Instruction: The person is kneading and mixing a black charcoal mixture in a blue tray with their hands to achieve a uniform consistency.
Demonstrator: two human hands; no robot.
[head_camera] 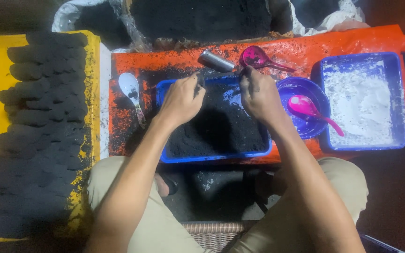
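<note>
Both hands at frame centre: left hand (180, 99) and right hand (258, 96), fingers curled shut pinching black powder (216, 129) over the blue tray (212, 157); white spoon (130, 86) lies left.

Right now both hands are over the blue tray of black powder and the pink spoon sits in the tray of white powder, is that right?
Not quite. Both hands, left and right, are over the blue tray of black powder, but the pink spoon sits in the purple bowl, beside the tray of white powder. The head view shows it.
</note>
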